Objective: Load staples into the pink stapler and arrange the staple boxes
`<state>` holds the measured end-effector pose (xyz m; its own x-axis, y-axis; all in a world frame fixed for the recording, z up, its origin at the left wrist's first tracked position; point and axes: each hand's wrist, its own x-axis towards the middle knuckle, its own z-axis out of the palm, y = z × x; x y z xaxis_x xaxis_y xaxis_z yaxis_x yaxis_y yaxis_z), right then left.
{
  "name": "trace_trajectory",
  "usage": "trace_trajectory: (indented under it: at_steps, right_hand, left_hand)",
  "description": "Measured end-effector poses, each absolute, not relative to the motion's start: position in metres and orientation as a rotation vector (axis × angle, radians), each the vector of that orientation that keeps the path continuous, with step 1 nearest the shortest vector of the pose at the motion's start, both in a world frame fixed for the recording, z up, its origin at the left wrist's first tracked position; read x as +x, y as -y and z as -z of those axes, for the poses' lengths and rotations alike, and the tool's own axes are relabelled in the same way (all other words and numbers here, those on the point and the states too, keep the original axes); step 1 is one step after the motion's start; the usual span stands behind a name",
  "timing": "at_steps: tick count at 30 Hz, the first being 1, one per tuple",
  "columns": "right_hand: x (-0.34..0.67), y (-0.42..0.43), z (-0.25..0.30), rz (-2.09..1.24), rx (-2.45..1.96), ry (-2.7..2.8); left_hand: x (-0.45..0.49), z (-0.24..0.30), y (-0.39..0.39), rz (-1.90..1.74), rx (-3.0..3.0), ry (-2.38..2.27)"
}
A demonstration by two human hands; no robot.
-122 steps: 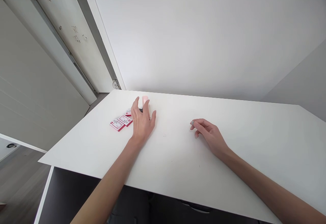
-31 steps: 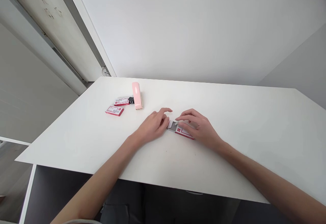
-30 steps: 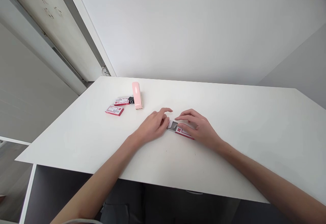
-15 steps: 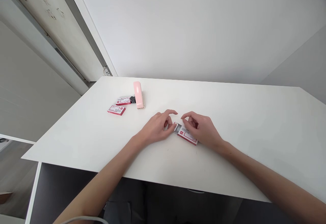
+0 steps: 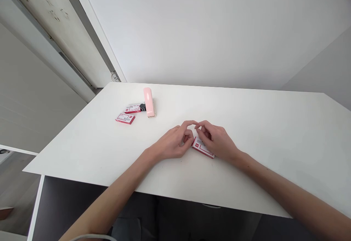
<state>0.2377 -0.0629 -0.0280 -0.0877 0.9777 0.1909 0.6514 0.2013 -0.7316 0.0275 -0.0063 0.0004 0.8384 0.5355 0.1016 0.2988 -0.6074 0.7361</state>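
Observation:
A small red and white staple box point(image 5: 203, 148) lies slanted on the table between my hands. My left hand point(image 5: 175, 140) is at its left end, thumb and curled fingers closed against it, while the forefinger arches over to the right fingertips. Over the box's upper right part bends my right hand point(image 5: 216, 138), its thumb and forefinger drawn together. Anything between those fingertips is too small to make out. The right hand covers part of the box.
Toward the back left of the white table point(image 5: 260, 124) stands a pink stapler point(image 5: 149, 102). Beside it are a black binder clip point(image 5: 143, 107), a red and white box point(image 5: 133, 108) and another such box point(image 5: 125, 118). A white wall point(image 5: 205, 33) rises behind.
The grey inner tray that stuck out of the box's left end no longer shows. My left hand has shifted right, bringing its forefinger to the right fingertips.

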Motion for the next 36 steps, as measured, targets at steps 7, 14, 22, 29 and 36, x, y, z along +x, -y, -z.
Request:
trace_trajectory:
  at_steps: [7, 14, 22, 29, 36]
  right_hand:
    - [0.237, 0.061, 0.028, -0.666, -1.526, 1.795]
    - [0.24, 0.057, 0.029, -0.716, -1.506, 1.551]
    - [0.252, 0.055, 0.028, -0.854, -1.481, 1.298]
    - [0.249, 0.059, 0.027, -0.933, -1.446, 1.318]
    - [0.247, 0.06, 0.027, -0.935, -1.411, 1.399]
  left_hand:
    - [0.027, 0.004, 0.006, -0.425, 2.263, -0.588]
    - [0.028, 0.011, -0.002, -0.418, 2.516, -0.571]
    - [0.014, 0.011, -0.003, -0.446, 2.661, -0.644]
    - [-0.072, 0.005, 0.003, -0.53, 2.665, -1.024]
    - [-0.168, -0.007, -0.008, -0.56, 2.626, -1.415]
